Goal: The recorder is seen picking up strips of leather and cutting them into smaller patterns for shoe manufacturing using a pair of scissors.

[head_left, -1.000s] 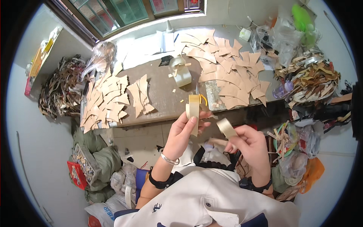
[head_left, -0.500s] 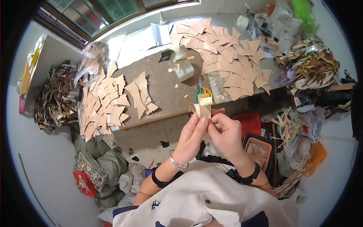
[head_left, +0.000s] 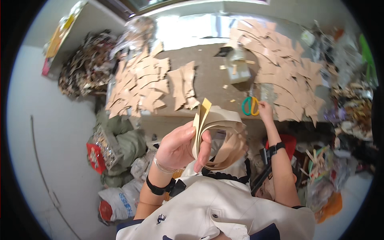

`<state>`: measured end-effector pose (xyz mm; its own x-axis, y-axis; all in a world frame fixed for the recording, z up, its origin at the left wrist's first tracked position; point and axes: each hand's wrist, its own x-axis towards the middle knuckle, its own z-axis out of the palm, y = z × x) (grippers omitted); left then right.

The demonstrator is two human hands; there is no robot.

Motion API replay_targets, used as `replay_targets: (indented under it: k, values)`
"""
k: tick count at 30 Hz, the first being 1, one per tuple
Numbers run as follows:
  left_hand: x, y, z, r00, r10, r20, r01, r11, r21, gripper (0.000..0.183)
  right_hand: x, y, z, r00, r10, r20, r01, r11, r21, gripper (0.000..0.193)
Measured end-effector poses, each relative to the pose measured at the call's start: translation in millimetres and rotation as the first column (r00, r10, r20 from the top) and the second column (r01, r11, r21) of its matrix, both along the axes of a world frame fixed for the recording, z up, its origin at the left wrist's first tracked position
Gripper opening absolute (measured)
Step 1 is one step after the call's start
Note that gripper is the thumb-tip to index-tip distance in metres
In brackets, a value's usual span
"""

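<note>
My left hand (head_left: 180, 144) is closed around a coil of pale tan strip (head_left: 224, 116), held up in front of my chest. The folded end between thumb and fingers shows a yellow face, and the loops hang to the right. My right hand (head_left: 265, 110) reaches out to the table's front edge, its fingers pinched at the yellow handle loop of a pair of scissors (head_left: 250, 107). The scissors have one green and one yellow loop and still lie on the table, blades pointing away.
Piles of cut tan pieces lie at the table's left (head_left: 140, 80) and right (head_left: 286, 72), with a small stack (head_left: 182, 86) between. Behind the scissors stands a whitish block-shaped container (head_left: 239, 72). Bundles of strips (head_left: 86, 64) and bags (head_left: 120, 202) crowd the sides.
My right hand has left the strip and stretched forward right to the scissors. My left hand has moved left and now holds the strip as a coil. The view has shifted leftward.
</note>
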<state>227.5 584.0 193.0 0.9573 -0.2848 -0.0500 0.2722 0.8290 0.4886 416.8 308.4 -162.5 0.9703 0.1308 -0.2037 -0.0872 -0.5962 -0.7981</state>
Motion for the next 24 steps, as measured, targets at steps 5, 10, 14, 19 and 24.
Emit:
replay_targets:
  k: [5,10,14,19,24]
  values:
    - [-16,14,-1,0.99,0.117,-0.078,-0.126,0.984,-0.122,0.034,-9,59,-47,0.963,0.119,0.24,0.025,0.853,-0.522,0.04]
    - [-21,19,6,0.978,0.136,-0.16,-0.166,0.968,-0.189,0.035,10,46,-55,0.987,0.031,0.155,0.06,0.837,-0.545,0.041]
    - [-15,23,2,0.989,0.109,-0.097,-0.115,0.991,-0.067,0.034,7,17,-38,0.908,-0.075,-0.413,0.158,0.973,0.169,0.032]
    - [-5,26,8,0.984,0.01,-0.178,0.008,0.995,0.1,0.035,-50,61,218,0.908,0.292,-0.302,0.033,0.666,0.745,0.045]
    - [10,19,13,0.98,-0.167,-0.107,0.155,0.981,-0.119,0.036,-79,116,323,0.854,0.52,-0.013,-0.207,0.363,0.908,0.052]
